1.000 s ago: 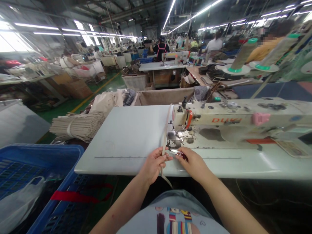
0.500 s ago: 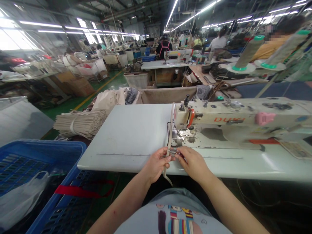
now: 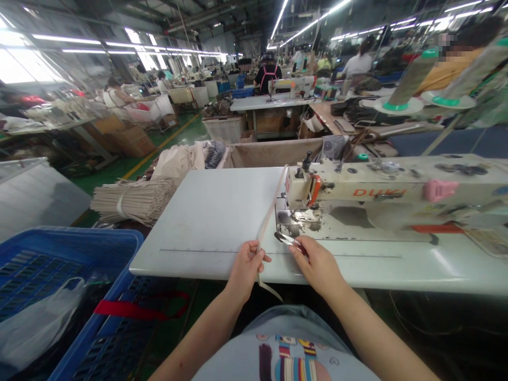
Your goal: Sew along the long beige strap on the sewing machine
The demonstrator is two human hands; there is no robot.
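My left hand (image 3: 246, 265) is closed on a narrow beige fabric strip (image 3: 271, 211). The strip slants up from my fingers to the top of the sewing machine head (image 3: 296, 185), and its tail dangles past the table's front edge. To the right, my right hand (image 3: 319, 264) grips a pair of thread snips (image 3: 286, 239) with pale metal blades pointing left, apart from the strip. Their handle is mostly hidden in my fingers. The blades lie just in front of the machine's needle plate (image 3: 304, 216).
A blue plastic basket (image 3: 119, 259) with a clear bag stands at the left. Beyond the white table (image 3: 214, 206) lie a tied bundle of beige strips (image 3: 127, 200) and a cloth-lined bin (image 3: 273, 154). Thread cones (image 3: 413, 79) rise at the right. Co-workers sit farther back.
My left hand has moved left and slightly down with the strip, away from my right hand. The snips have come apart from the strip, and their blades now show more fully.
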